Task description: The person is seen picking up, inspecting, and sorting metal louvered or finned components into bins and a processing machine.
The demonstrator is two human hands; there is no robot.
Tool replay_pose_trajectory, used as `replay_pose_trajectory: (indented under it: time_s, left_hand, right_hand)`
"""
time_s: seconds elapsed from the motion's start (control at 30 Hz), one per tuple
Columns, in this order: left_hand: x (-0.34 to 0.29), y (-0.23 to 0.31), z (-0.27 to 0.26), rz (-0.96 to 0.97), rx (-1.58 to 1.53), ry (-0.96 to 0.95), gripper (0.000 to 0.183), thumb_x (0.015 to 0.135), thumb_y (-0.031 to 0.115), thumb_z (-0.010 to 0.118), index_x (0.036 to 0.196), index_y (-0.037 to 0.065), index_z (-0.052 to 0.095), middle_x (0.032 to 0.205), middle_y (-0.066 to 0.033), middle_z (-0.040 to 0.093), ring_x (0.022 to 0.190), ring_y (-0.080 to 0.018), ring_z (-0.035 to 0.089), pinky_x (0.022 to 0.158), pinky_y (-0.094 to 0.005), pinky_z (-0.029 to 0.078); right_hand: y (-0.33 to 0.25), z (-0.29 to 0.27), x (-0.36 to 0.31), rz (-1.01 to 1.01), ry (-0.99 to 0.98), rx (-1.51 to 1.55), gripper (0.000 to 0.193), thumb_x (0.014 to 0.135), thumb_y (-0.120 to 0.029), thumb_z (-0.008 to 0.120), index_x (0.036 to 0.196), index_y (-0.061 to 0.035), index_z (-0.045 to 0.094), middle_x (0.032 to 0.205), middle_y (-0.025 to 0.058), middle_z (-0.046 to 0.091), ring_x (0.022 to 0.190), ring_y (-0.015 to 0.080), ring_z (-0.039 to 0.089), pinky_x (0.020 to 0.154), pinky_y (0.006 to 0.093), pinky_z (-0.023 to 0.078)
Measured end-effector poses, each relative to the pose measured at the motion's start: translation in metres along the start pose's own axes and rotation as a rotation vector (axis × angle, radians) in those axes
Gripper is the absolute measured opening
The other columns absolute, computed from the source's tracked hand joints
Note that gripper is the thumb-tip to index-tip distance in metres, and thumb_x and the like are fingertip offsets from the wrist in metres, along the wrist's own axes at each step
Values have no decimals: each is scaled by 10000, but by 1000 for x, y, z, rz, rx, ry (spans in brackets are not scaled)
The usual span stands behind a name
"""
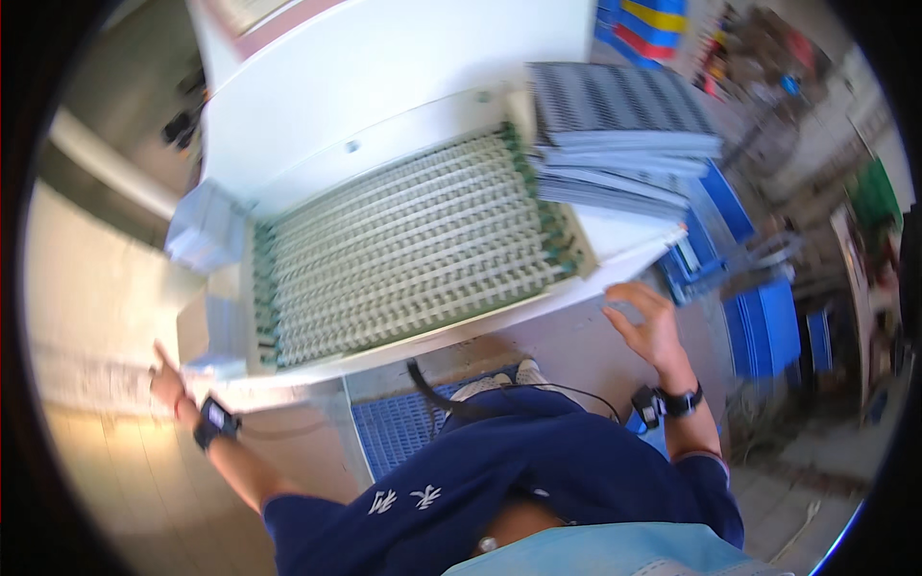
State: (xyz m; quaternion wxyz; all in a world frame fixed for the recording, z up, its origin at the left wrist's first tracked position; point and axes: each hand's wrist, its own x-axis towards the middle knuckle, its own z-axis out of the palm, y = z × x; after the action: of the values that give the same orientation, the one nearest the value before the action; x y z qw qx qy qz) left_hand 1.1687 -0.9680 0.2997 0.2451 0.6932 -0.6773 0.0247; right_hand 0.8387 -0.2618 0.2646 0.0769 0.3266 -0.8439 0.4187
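Observation:
My right hand [649, 328] is in the air just in front of the bench's right front edge. Its thumb and fingers are curved apart and hold nothing. Out past the bench's left front corner is my left hand [168, 384], slightly blurred, with a finger stretched out and nothing seen in it. Between the hands, a rack-like frame [403, 250] of pale slats with green edges lies on the white bench [384, 91]. A stack of grey slotted panels [619, 101] sits at its right, nearest my right hand. Pale bluish stacked pieces [205, 228] stand at its left end.
Blue bins [764, 326] stand right of the bench, beside a metal-framed object [764, 254]. Blue, yellow and red crates [653, 24] are at the far right. Under my feet is a blue slotted mat [389, 437]. A black strap [423, 384] hangs by the bench's front edge.

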Motion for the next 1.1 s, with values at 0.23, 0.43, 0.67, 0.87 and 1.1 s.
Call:
replay_pose_trajectory:
  time_s: [0.23, 0.43, 0.67, 0.87, 1.1]
  left_hand:
    - [-193, 93, -70, 357, -900, -544, 530, 875, 448, 466, 1142, -9, 491, 1119, -120, 500, 900, -200, 536, 763, -307, 472]
    - [-358, 170, 10, 492, -886, -1338, 287, 914, 249, 449, 1013, -3, 545, 948, -107, 572, 685, -141, 590, 598, -243, 511]
    - [-456, 252, 46, 1151, -714, -1449, 221, 908, 113, 434, 1026, -45, 532, 944, -126, 576, 827, -191, 574, 756, -308, 511]
    - [-560, 363, 8, 1851, -1116, -787, 248, 892, 25, 437, 1106, -90, 485, 1145, -195, 520, 1058, -261, 519, 876, -348, 444]
    - [-604, 424, 36, 2321, -884, -256, 279, 883, 58, 467, 1127, -75, 492, 1175, -205, 518, 1080, -332, 509, 928, -379, 394]
  right_hand:
    - [33, -1, -17, 122, -67, 114, 167, 745, -102, 663, 877, -9, 623, 890, 128, 637, 857, 280, 608, 729, 343, 482]
    - [74, -9, -73, 386, -82, 264, 196, 754, -133, 657, 891, 1, 610, 861, 135, 638, 800, 247, 629, 705, 336, 491]
    - [88, -14, -182, 759, 36, 227, 239, 729, -207, 629, 883, -24, 617, 824, 130, 648, 779, 282, 622, 695, 356, 478]
    - [114, 21, -218, 740, 85, 332, 274, 697, -238, 636, 875, -30, 612, 797, 124, 635, 761, 297, 605, 662, 368, 459]
    - [126, 31, -246, 753, 205, 387, 273, 689, -242, 651, 848, -26, 602, 713, 112, 604, 684, 297, 578, 615, 386, 437]
